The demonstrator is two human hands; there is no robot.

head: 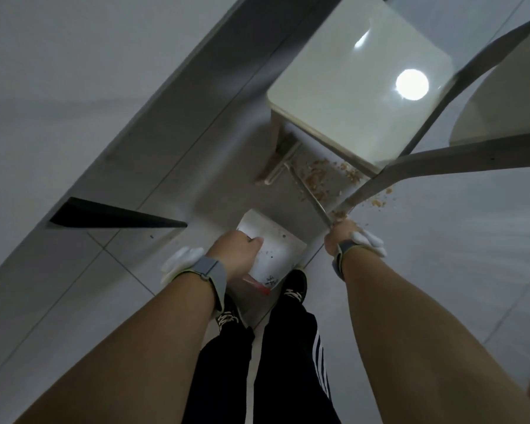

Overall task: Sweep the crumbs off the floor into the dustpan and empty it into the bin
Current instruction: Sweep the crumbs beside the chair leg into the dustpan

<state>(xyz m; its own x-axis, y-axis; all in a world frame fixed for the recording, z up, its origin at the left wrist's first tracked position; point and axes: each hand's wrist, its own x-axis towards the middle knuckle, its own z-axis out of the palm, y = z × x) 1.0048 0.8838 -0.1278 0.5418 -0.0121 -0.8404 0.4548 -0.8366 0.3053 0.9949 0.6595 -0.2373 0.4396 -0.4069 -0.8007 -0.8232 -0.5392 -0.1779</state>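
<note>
While I stand over the tiled floor (441, 301), item one: my left hand (237, 255), fingers curled round the rim of the white dustpan (273, 246), which sits low before my shoes (296, 286); item two: my right hand (338, 240), closed round the thin broom handle (311, 197). Item three: brown crumbs (318, 175), scattered on the floor beneath the pale stool (358, 71), just beyond the dustpan.

**Tight gap under stool, open tile at 3–5 o'clock**

Stool (358, 84) at 1 o'clock sits over the crumbs (318, 175); its legs w/ crossbar block the 12 side. Grey table frame (459, 160) cuts across at 2. Wall baseboard (172, 117) closes 10–11. Bare floor tiles (456, 255) free on the rt.
</note>
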